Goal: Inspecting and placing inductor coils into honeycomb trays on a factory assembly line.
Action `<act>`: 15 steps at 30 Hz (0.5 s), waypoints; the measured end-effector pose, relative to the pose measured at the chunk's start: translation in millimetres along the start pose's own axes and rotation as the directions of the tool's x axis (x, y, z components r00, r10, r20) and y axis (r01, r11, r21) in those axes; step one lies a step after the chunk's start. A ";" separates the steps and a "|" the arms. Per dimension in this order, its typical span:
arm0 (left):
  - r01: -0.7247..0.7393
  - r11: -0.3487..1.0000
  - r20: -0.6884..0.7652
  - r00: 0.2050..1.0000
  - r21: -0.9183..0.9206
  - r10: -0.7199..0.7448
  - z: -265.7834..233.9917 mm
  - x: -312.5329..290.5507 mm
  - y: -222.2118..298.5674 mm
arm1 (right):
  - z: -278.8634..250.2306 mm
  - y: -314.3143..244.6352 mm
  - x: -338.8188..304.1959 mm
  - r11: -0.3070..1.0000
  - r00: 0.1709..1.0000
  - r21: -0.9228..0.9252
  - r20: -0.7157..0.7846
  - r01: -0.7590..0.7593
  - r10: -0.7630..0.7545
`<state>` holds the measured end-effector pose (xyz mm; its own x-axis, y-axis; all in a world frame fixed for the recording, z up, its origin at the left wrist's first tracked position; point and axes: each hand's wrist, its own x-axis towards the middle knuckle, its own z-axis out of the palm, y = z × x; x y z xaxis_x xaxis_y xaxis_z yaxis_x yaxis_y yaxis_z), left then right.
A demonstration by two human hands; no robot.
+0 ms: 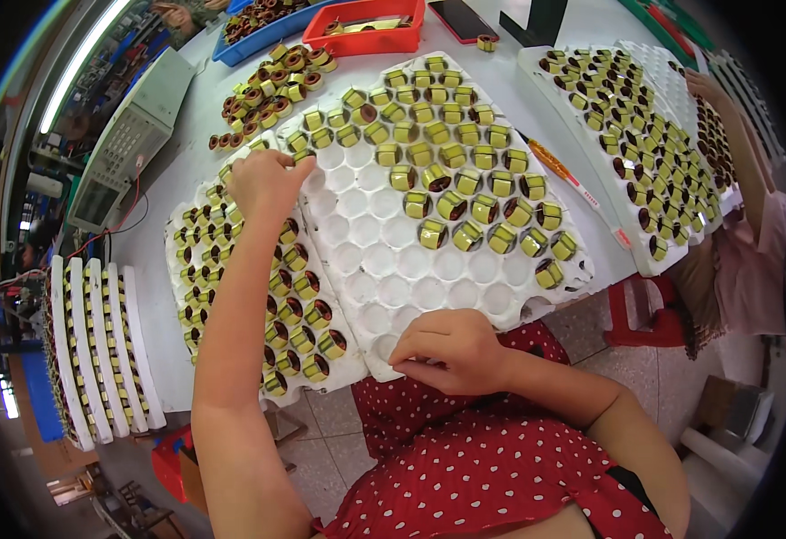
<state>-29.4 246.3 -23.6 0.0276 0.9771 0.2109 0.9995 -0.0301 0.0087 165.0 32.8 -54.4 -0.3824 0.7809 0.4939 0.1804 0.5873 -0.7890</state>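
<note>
My left hand (pixel 269 187) reaches over the far part of the left white foam tray (pixel 343 346), its fingers bent down among small coils wrapped in yellow tape (pixel 289 312). What its fingertips hold, if anything, is hidden. My right hand (pixel 451 352) is at the near edge of the middle foam tray (pixel 325 292), fingers curled and thumb close to them. I cannot make out anything in that hand. Yellow-taped coils (pixel 451 207) fill the far and right pockets of the middle tray; its left and near pockets hold none.
Loose coils (pixel 271 90) lie beyond the trays, near a blue bin (pixel 231 54) and a red bin (pixel 375 45). A bench meter (pixel 128 144) stands left, above stacked trays (pixel 96 350). Another full tray (pixel 640 260), an orange pen-like tool (pixel 550 162) and another person's hand (pixel 706 88) are right.
</note>
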 end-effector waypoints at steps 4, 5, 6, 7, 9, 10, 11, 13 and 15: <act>0.151 0.955 0.073 0.988 -0.256 -0.137 2.7 0.8 -2.4 | -0.3 0.0 -1.6 1.000 1.000 0.016 -0.007 0.006 -0.006; 0.140 0.917 0.026 0.990 -0.375 -0.140 2.2 -1.9 -5.9 | -1.0 0.1 -2.1 0.999 1.000 0.033 -0.002 0.005 -0.005; 0.148 0.858 0.065 0.989 -0.491 -0.133 -11.8 -10.2 -1.6 | -3.5 0.1 -2.9 0.999 1.000 0.040 0.000 -0.001 0.001; 0.149 0.761 0.138 0.987 -0.631 -0.078 -28.9 -22.8 4.4 | -8.8 -3.0 -3.0 0.983 0.993 0.145 0.054 -0.109 0.102; 0.212 0.479 0.283 0.956 -0.851 0.078 -55.5 -51.5 12.5 | -15.6 -4.6 -2.7 0.942 0.971 0.245 0.119 -0.231 0.207; 0.278 0.304 0.341 0.924 -0.911 0.174 -65.1 -66.7 12.9 | -17.9 -5.4 -2.0 0.854 0.947 0.416 0.074 -0.314 0.312; 0.291 0.302 0.351 0.921 -0.908 0.170 -69.4 -80.1 11.3 | -20.2 -6.3 -1.1 0.730 0.905 0.573 0.049 -0.372 0.423; 0.463 0.070 0.459 0.825 -0.883 0.330 -78.2 -107.5 3.0 | -22.1 -11.8 5.9 0.641 0.889 0.671 0.060 -0.372 0.453; 0.592 0.024 0.547 0.727 -0.806 0.414 -87.7 -124.0 5.3 | -25.8 -19.2 14.3 0.535 0.847 0.773 0.006 -0.341 0.531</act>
<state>-28.9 106.5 36.0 0.4423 0.8135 -0.3776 0.0281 0.4082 0.9124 179.4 38.2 -22.8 -0.2340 0.9722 -0.0028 -0.4741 -0.1167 -0.8727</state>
